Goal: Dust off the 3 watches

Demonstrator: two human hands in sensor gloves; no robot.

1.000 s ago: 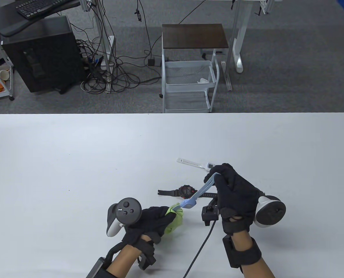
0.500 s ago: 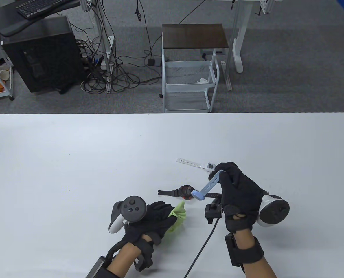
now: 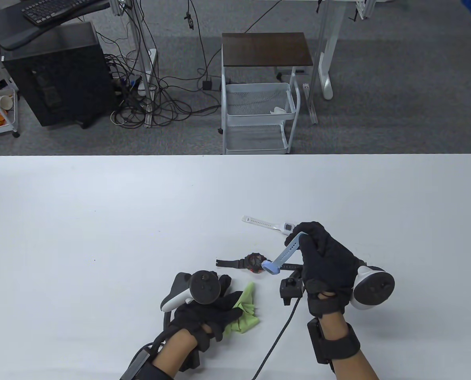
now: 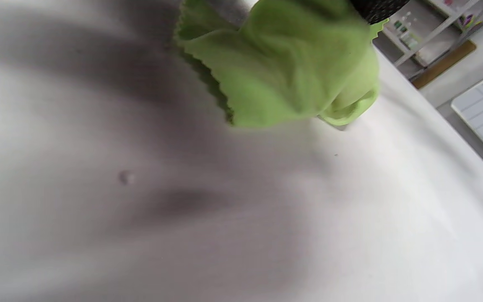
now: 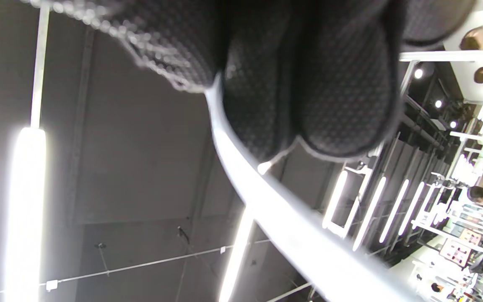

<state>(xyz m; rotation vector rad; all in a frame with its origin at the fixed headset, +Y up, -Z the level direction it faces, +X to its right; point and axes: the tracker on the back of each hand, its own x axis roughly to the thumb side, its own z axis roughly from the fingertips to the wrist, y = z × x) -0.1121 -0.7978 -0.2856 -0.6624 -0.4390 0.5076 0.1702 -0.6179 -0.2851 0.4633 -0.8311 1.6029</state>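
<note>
My right hand (image 3: pixel 322 261) pinches the strap of a light blue watch (image 3: pixel 285 253) and holds it up, its case end hanging over the black and red watch (image 3: pixel 253 261) that lies flat on the white table (image 3: pixel 100 221). A white watch (image 3: pixel 265 224) lies just beyond, its right end hidden behind my fingers. My left hand (image 3: pixel 211 308) grips a crumpled green cloth (image 3: pixel 245 314) low on the table, apart from the blue watch. In the left wrist view the green cloth (image 4: pixel 283 63) hangs close over the table. The right wrist view shows my curled fingers (image 5: pixel 308 84) on the pale strap (image 5: pixel 266 197).
A small black device (image 3: pixel 290 288) with a cable (image 3: pixel 277 340) sits between my hands. Beyond the table's far edge stand a white wire cart (image 3: pixel 259 114) and a black computer tower (image 3: pixel 57 75) with tangled cables.
The cloth has come off the blue watch. My left hand drew back toward me and rolled over with the cloth, and my right hand lifted the watch slightly up and right.
</note>
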